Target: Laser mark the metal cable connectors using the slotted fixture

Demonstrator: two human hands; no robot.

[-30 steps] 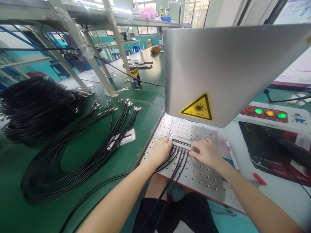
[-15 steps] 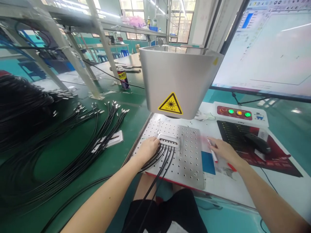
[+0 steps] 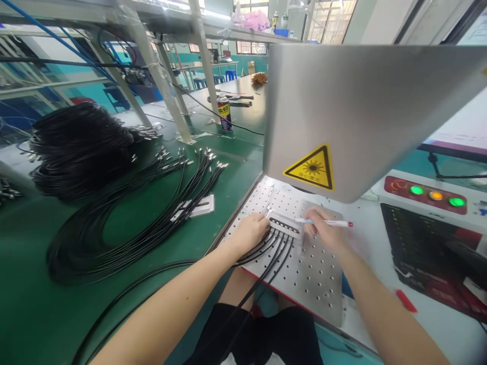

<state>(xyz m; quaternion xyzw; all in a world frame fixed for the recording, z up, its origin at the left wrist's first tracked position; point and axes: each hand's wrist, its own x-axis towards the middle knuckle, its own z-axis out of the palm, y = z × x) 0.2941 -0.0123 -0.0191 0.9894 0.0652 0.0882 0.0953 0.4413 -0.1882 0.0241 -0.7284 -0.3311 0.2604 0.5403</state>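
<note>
My right hand (image 3: 323,228) is closed around a white marker pen (image 3: 337,223) with a red end. The pen's other end points left toward a slotted metal holder (image 3: 285,226). Several metal cable ends sit in a row in the holder's slot, and their black cables (image 3: 272,261) run down over the plate's front edge. At the holder's left end, my left hand (image 3: 251,234) is closed, its fingertips against that end and the nearest cables; what they pinch is hidden. Beneath lies a perforated metal plate (image 3: 315,284).
A grey machine head with a laser warning label (image 3: 312,167) hangs over the plate. Bundled black cables (image 3: 152,228) and another slotted holder (image 3: 203,205) lie on the green table at left. A red piece (image 3: 406,300), button panel (image 3: 426,194) and spray can (image 3: 224,114) are around.
My right hand has lifted the marker pen from the right side and brought it left over the plate, beside the holder. My left hand stays at the holder's left end. The view has turned left.
</note>
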